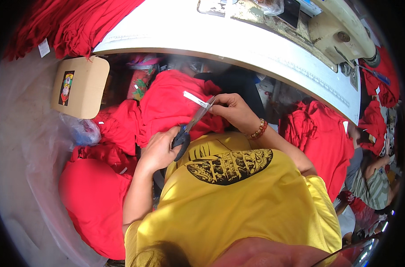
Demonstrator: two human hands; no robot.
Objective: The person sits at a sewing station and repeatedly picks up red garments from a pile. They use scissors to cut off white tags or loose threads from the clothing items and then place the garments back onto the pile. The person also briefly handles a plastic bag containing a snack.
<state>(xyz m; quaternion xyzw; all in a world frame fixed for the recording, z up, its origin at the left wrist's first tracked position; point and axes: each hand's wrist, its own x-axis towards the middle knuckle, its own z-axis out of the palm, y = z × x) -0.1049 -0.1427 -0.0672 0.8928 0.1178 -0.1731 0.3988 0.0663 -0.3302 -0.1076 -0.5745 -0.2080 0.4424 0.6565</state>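
My left hand [160, 149] is closed round the dark handles of a pair of scissors [196, 119]. The blades point up and to the right, and their tips meet a narrow white label [194, 98] with small print. Beside those tips, my right hand [233, 110] pinches the label's near end between thumb and fingers. A red garment [167, 102] lies bunched in my lap beneath the label and both hands. Whether the label is sewn to that cloth is hidden by my fingers and the blades.
A white table [238, 42] with a sewing machine [340, 35] runs across the far side. Red garments [73, 26] hang at its left end, above a cardboard box [93, 84]. More red cloth lies left [95, 191] and right [316, 133]. Another person [374, 187] sits far right.
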